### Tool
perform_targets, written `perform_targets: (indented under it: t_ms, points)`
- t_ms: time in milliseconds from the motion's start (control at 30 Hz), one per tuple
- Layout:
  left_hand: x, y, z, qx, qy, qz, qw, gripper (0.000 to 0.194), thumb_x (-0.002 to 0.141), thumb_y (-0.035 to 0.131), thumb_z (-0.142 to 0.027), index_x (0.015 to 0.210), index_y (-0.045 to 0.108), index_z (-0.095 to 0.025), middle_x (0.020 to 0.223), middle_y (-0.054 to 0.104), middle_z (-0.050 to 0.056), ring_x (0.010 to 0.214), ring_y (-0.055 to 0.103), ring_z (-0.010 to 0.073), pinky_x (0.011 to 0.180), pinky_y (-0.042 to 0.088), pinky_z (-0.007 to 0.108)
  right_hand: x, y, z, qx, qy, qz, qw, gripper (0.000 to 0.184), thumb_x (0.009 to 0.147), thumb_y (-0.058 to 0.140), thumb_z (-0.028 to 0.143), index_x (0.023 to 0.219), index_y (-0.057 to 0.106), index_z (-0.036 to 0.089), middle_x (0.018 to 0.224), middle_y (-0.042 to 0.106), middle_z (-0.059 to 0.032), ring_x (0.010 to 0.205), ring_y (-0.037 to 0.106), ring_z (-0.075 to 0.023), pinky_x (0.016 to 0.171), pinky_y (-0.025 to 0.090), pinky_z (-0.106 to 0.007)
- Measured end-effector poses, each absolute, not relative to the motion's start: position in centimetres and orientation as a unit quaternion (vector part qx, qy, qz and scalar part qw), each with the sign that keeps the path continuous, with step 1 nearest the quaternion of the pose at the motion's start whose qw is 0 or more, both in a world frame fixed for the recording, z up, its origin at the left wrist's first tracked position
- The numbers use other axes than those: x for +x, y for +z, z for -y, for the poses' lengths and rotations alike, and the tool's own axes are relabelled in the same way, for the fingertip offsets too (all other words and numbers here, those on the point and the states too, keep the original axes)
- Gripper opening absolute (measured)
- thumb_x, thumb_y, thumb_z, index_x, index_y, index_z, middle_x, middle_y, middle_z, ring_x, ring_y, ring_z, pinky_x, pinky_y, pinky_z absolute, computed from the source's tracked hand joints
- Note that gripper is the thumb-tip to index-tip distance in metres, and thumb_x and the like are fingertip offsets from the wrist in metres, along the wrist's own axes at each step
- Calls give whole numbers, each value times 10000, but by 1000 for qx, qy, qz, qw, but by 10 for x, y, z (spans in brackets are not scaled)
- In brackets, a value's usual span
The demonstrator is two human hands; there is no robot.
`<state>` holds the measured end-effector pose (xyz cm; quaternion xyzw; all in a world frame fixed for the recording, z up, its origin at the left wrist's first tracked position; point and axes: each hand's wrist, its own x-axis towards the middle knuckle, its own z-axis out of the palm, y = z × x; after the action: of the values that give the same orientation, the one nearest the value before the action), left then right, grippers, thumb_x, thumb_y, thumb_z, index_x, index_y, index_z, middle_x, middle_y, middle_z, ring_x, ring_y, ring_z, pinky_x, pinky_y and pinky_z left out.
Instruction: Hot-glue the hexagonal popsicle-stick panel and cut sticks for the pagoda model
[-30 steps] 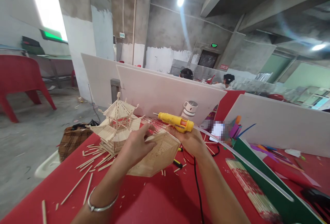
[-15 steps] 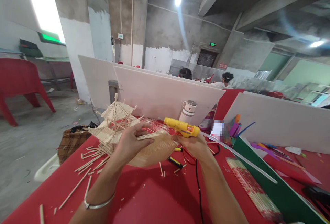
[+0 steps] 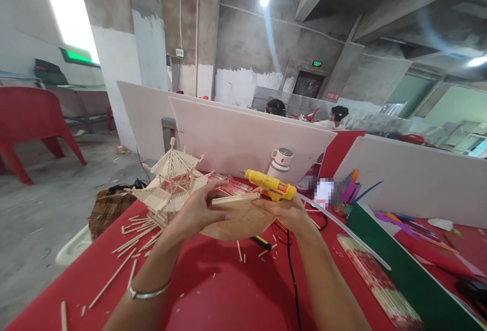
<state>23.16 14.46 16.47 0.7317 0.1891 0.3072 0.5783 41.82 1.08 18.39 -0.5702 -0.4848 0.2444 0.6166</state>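
Note:
My left hand [image 3: 198, 212] grips the left side of a thin wooden board [image 3: 239, 223], tilted above the table. Thin wooden sticks [image 3: 236, 199] lie along its upper edge, between the hands. My right hand [image 3: 288, 214] is closed on a yellow glue gun [image 3: 271, 185], its nozzle pointing left above the board. The fingers of that hand also touch the board's right end. From the gun's back a long clear glue stick [image 3: 342, 229] sticks out. Just beyond my left hand stands a pagoda-like model [image 3: 173, 181] made of wooden sticks.
Loose sticks [image 3: 131, 242] and scraps lie on the red table [image 3: 216, 295]. A black cable [image 3: 294, 280] runs toward me. On the right are a packet of sticks [image 3: 376, 280] and a green board [image 3: 411, 265]. A white flask [image 3: 280, 162] stands before white partitions [image 3: 243, 133].
The board has moved slightly right and tilted, with its stick-lined edge turned more toward me. The glue gun has shifted a little right and up, and its nozzle shows more clearly.

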Motion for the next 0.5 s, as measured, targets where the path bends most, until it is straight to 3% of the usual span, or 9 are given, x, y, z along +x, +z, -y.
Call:
perform_targets:
  t_ms: [67,167,267,367,500]
  points:
    - [235,159,-149,736,268,-173,597,621,568,825,-208,1162,650,-163,1003,726,65,841,653,192,692,514,258,423,182,-11,-562,231,469,641,279,665,827,319,860,689,176,952,734,-70,888,681,-236,875,537,-399]
    - [242,152,-152,739,215,-196,607,326,634,794,-336,875,735,-125,786,715,36,692,609,160,637,480,249,433,180,-11,-572,206,467,642,318,670,836,352,898,689,186,991,734,-78,949,676,-262,922,511,-438]
    - [242,150,-153,723,253,-249,593,332,626,781,-413,762,731,-114,655,661,15,591,541,137,554,421,233,448,177,-3,-599,126,457,645,338,696,821,449,892,681,212,941,727,-54,915,668,-245,908,506,-420]
    - [238,153,-155,709,316,-283,563,305,595,776,-402,701,713,-123,605,620,3,550,494,126,504,377,224,460,171,11,-601,99,447,655,401,799,679,607,888,665,216,765,672,-24,704,626,-181,700,519,-327]
    - [235,155,-157,726,340,-314,509,287,600,754,-404,631,687,-127,560,571,-1,521,459,123,468,339,220,458,159,20,-631,169,430,623,547,814,567,727,699,592,193,500,517,14,467,489,-126,462,389,-251]
